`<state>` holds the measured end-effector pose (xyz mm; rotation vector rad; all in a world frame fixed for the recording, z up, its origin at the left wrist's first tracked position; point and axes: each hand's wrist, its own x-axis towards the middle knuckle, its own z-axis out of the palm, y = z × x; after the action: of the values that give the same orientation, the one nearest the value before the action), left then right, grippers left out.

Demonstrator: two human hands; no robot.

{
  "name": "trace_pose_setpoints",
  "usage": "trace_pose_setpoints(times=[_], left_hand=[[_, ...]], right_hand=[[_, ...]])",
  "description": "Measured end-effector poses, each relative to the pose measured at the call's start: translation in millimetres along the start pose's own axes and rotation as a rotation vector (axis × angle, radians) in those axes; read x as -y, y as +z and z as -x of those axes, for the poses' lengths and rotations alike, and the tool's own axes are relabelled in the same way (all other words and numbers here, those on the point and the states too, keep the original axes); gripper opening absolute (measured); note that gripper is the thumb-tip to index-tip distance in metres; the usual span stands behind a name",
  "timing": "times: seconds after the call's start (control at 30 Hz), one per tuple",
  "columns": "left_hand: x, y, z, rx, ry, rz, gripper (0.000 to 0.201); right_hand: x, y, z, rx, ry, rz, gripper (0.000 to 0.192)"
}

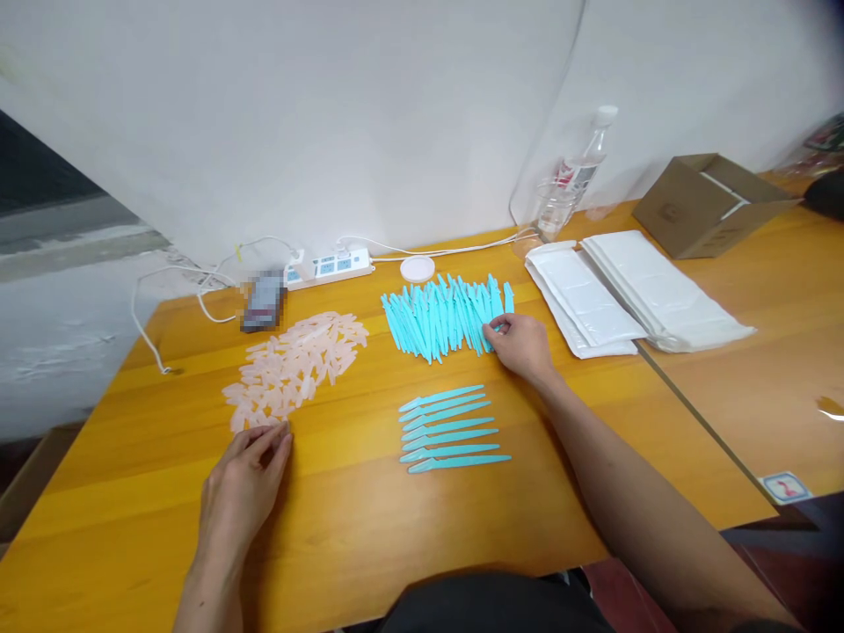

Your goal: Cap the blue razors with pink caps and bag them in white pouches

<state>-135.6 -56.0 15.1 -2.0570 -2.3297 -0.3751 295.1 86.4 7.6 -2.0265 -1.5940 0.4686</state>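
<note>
Right hand [522, 345] is at the right end of the teal stick pile [445, 316], near the table's [369, 527] back edge; thumb and forefinger pinch 1 teal piece there, other fingers loosely curled. Left hand [241, 492] sits nearer the front-left, fingertips pressed together on the near end of the heap of clear pink caps [294, 369]; can't tell if a cap is actually gripped. 6 teal sticks [452, 429] lie in a neat row mid-table, between the hands and apart from both. White packet stacks [633, 294] sit at back right, just beside the right hand, with a cardboard box [709, 204] and a water bottle [575, 176] behind them. Power strip [328, 265] and a small white lid [418, 269] sit along the back edge. Risks, my read: the pile is tightly fanned, so pulling 1 stick could drag neighbours and scatter them; caps are small and translucent, easy to grab 2 or flick some off; a forearm sweep could knock the row.
</note>
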Motion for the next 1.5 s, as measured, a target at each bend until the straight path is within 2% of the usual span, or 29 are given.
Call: trace_pose_setpoints(times=[0.2, 0.27, 0.37, 0.43, 0.5, 0.6, 0.67, 0.73, 0.8, 0.87, 0.93, 1.0, 1.07, 1.13, 1.2, 1.37, 1.5], left_hand=[[-0.3, -4.2, -1.6, 0.056, 0.006, -0.079, 0.033], [-3.3, -6.0, -1.2, 0.040, 0.006, -0.080, 0.033], [-8.6, -3.9, -2.1, -0.021, 0.043, -0.038, 0.034], [-11.3, 1.0, -5.6, -0.059, 0.118, -0.003, 0.037], [-13.2, 6.8, -11.9, -0.068, 0.216, 0.018, 0.038], [-17.5, 11.5, -24.0, -0.027, 0.328, 0.013, 0.034], [-24.2, 10.5, -30.7, 0.009, 0.368, 0.026, 0.031], [-35.7, 7.7, -34.8, 0.062, 0.389, 0.121, 0.029], [-52.4, 5.0, -36.9, 0.135, 0.337, 0.311, 0.028], [-73.4, 3.8, -38.5, 0.210, 0.201, 0.598, 0.032], [-95.8, 4.5, -41.1, 0.271, 0.043, 0.924, 0.045], [-115.5, 7.2, -45.0, 0.294, -0.094, 1.185, 0.051], [-129.1, 12.0, -48.5, 0.254, -0.244, 1.342, 0.049], [-135.8, 18.2, -50.0, 0.203, -0.370, 1.418, 0.047], [-137.3, 24.5, -48.9, 0.188, -0.419, 1.444, 0.046], [-138.1, 35.3, -42.6, 0.197, -0.393, 1.420, 0.043], [-147.9, 39.3, -40.7, 0.263, -0.343, 1.394, 0.043]], right_hand=[[-3.1, -4.5, -0.4, -0.021, -0.025, 0.033, 0.029], [-3.4, -6.4, 1.3, -0.043, -0.043, 0.015, 0.030], [-2.5, -10.3, 6.2, -0.089, -0.094, -0.124, 0.029], [-1.0, -12.4, 10.8, -0.085, -0.149, -0.257, 0.029], [1.3, -13.6, 16.2, 0.031, -0.178, -0.411, 0.029], [6.8, -14.6, 25.2, 0.353, -0.193, -0.614, 0.033], [11.7, -15.7, 30.7, 0.508, -0.237, -0.651, 0.036], [16.2, -16.8, 35.0, 0.584, -0.284, -0.638, 0.038], [18.8, -17.1, 37.5, 0.638, -0.302, -0.630, 0.040], [18.8, -16.0, 38.5, 0.681, -0.299, -0.626, 0.041], [16.9, -13.7, 38.3, 0.709, -0.296, -0.628, 0.041], [14.6, -11.1, 37.8, 0.721, -0.293, -0.641, 0.041], [13.1, -9.1, 37.4, 0.726, -0.287, -0.654, 0.041], [12.5, -7.8, 37.0, 0.723, -0.279, -0.662, 0.042], [12.1, -6.9, 36.7, 0.723, -0.271, -0.668, 0.043], [9.2, -5.1, 35.9, 0.724, -0.285, -0.674, 0.042], [10.5, -5.5, 37.1, 0.738, -0.300, -0.647, 0.041]])
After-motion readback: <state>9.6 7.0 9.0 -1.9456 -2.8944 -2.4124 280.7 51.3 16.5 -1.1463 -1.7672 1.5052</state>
